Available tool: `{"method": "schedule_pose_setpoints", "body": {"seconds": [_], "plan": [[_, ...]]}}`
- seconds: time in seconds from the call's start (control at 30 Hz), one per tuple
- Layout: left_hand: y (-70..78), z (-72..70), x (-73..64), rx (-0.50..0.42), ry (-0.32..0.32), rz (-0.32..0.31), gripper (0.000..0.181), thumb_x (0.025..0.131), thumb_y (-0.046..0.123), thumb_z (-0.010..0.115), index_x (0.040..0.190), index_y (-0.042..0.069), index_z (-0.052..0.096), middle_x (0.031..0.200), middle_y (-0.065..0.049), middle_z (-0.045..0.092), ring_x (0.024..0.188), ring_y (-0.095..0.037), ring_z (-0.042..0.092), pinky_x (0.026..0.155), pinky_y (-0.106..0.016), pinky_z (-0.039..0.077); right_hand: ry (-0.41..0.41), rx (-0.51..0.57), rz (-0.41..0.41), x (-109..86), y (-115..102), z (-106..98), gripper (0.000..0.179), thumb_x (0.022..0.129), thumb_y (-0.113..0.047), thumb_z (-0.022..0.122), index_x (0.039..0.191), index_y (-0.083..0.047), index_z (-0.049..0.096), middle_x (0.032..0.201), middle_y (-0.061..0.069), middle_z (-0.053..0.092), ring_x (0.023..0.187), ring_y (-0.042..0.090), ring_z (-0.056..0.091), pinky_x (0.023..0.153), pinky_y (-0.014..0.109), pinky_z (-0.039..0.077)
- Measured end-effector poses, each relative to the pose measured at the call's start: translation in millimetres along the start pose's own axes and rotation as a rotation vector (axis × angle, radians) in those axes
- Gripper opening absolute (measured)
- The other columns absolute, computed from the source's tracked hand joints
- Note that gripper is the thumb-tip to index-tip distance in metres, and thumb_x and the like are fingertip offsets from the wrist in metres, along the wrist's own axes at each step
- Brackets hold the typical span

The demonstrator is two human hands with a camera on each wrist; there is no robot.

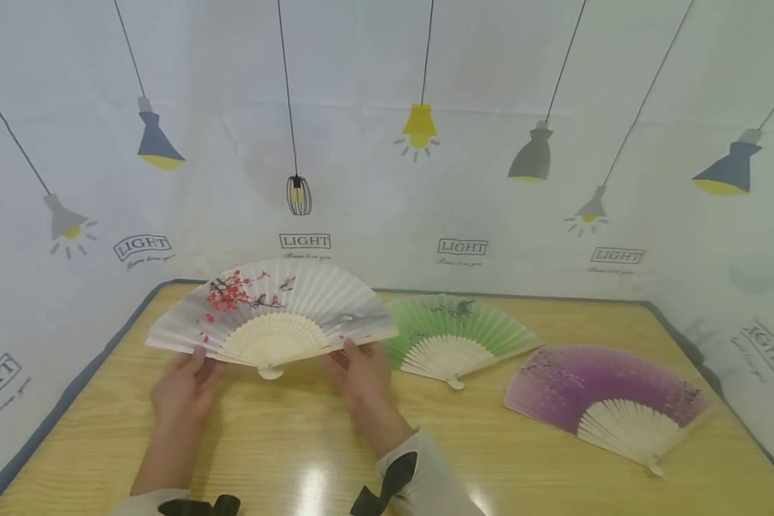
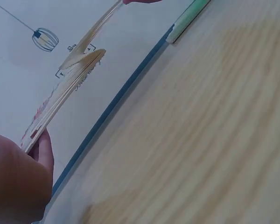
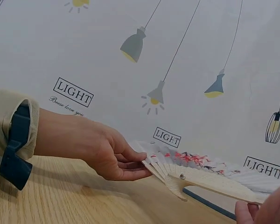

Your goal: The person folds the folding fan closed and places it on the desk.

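White and grey with red blossom, an open folding fan (image 1: 277,326) is held up over the wooden bench (image 1: 284,437) in the head view. Both forearms reach forward; the left hand (image 1: 187,390) pinches the fan's lower left edge, the right hand (image 1: 363,373) its lower right edge. To the right lie a spread green fan (image 1: 458,333) and, farther right, a purple fan (image 1: 606,394).

From the left wrist, the held fan shows nearly edge-on, the left hand gripping one end.

From the right wrist, the left arm stretches in sideways, thumb above and fingers beneath the end stick; the right hand, partly cut off, grasps the opposite end.
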State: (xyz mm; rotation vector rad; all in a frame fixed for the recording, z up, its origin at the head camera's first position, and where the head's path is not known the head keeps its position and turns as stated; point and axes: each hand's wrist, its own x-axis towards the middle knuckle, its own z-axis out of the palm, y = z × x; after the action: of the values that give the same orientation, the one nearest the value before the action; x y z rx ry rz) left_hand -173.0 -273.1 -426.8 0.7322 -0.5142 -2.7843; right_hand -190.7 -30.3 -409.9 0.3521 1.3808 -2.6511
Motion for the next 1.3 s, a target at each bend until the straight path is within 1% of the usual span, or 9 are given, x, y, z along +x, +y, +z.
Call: {"method": "schedule_pose_setpoints", "body": {"seconds": [0.07, 0.17, 0.3, 0.4, 0.63, 0.8, 0.93, 1.07, 1.3], "plan": [[-6.0, 4.9, 0.1, 0.019, -0.014, -0.012, 0.032, 0.092, -0.004, 0.055, 0.122, 0.009, 0.055, 0.091, -0.011, 0.068, 0.089, -0.019, 0.066, 0.099, -0.036, 0.046, 0.016, -0.005, -0.044, 0.9, -3.2, -3.6, 0.029, 0.099, -0.004, 0.048, 0.127, 0.006, 0.047, 0.111, 0.016, 0.053, 0.094, 0.024, 0.059, 0.089, 0.04, 0.054], [-17.3, 13.6, -2.4, 0.028, -0.042, -0.028, 0.046, 0.093, -0.003, 0.053, 0.136, 0.012, 0.046, 0.091, -0.01, 0.068, 0.088, -0.02, 0.067, 0.103, -0.035, 0.04, 0.036, 0.008, -0.091, 0.8, -10.3, -9.3, 0.03, 0.098, -0.001, 0.049, 0.127, 0.006, 0.047, 0.113, 0.017, 0.053, 0.093, 0.025, 0.06, 0.089, 0.042, 0.054], [-33.8, 27.0, -11.7, 0.086, -0.071, 0.001, 0.06, 0.094, -0.002, 0.052, 0.148, 0.008, 0.029, 0.092, -0.008, 0.067, 0.088, -0.02, 0.066, 0.101, -0.036, 0.043, 0.047, 0.024, -0.124, -0.1, -21.9, -18.6, 0.031, 0.097, 0.001, 0.051, 0.127, 0.005, 0.045, 0.114, 0.017, 0.051, 0.094, 0.026, 0.059, 0.087, 0.041, 0.055], [-45.7, 36.6, -15.8, 0.137, -0.08, 0.012, 0.058, 0.094, 0.0, 0.051, 0.148, 0.006, 0.029, 0.094, -0.006, 0.066, 0.088, -0.019, 0.066, 0.099, -0.036, 0.046, 0.047, 0.01, -0.135, 2.5, -29.2, -29.8, 0.031, 0.096, 0.002, 0.052, 0.126, 0.005, 0.045, 0.113, 0.015, 0.051, 0.092, 0.022, 0.058, 0.086, 0.039, 0.056], [-65.4, 55.9, -14.8, 0.183, -0.091, -0.058, 0.057, 0.097, 0.003, 0.048, 0.15, 0.009, 0.029, 0.095, -0.005, 0.065, 0.092, -0.018, 0.064, 0.097, -0.033, 0.048, 0.069, 0.009, -0.175, 11.4, -43.9, -51.6, 0.029, 0.096, 0.002, 0.052, 0.124, 0.008, 0.047, 0.109, 0.014, 0.054, 0.087, 0.019, 0.059, 0.087, 0.038, 0.056], [-78.7, 60.5, -15.7, 0.308, -0.102, -0.003, 0.053, 0.098, 0.003, 0.048, 0.148, 0.002, 0.03, 0.089, -0.002, 0.067, 0.089, -0.016, 0.066, 0.093, -0.032, 0.051, 0.111, -0.016, -0.216, 17.9, -49.0, -61.8, 0.023, 0.096, 0.002, 0.053, 0.118, 0.008, 0.047, 0.108, 0.014, 0.055, 0.084, 0.019, 0.06, 0.085, 0.038, 0.057], [-84.5, 60.3, -17.4, 0.409, -0.086, 0.066, 0.047, 0.098, 0.003, 0.05, 0.141, -0.003, 0.035, 0.083, -0.001, 0.068, 0.083, -0.016, 0.067, 0.089, -0.032, 0.054, 0.112, -0.065, -0.242, 19.1, -47.4, -65.1, 0.024, 0.097, 0.0, 0.052, 0.119, 0.007, 0.044, 0.114, 0.018, 0.052, 0.089, 0.022, 0.06, 0.085, 0.038, 0.056], [-87.2, 60.3, -19.0, 0.466, -0.098, 0.111, 0.046, 0.099, 0.003, 0.048, 0.142, -0.005, 0.034, 0.081, 0.001, 0.068, 0.084, -0.015, 0.067, 0.089, -0.032, 0.054, 0.099, -0.087, -0.238, 18.1, -44.2, -67.5, 0.024, 0.099, -0.002, 0.049, 0.12, 0.007, 0.04, 0.113, 0.02, 0.05, 0.092, 0.024, 0.059, 0.087, 0.037, 0.056], [-84.5, 63.4, -23.2, 0.55, -0.164, 0.096, 0.045, 0.102, 0.003, 0.041, 0.145, -0.004, 0.032, 0.092, 0.0, 0.064, 0.089, -0.014, 0.065, 0.092, -0.032, 0.052, 0.101, -0.087, -0.263, 17.4, -47.2, -67.8, 0.025, 0.098, -0.002, 0.051, 0.121, 0.005, 0.045, 0.109, 0.017, 0.054, 0.086, 0.021, 0.062, 0.084, 0.037, 0.057]]}}
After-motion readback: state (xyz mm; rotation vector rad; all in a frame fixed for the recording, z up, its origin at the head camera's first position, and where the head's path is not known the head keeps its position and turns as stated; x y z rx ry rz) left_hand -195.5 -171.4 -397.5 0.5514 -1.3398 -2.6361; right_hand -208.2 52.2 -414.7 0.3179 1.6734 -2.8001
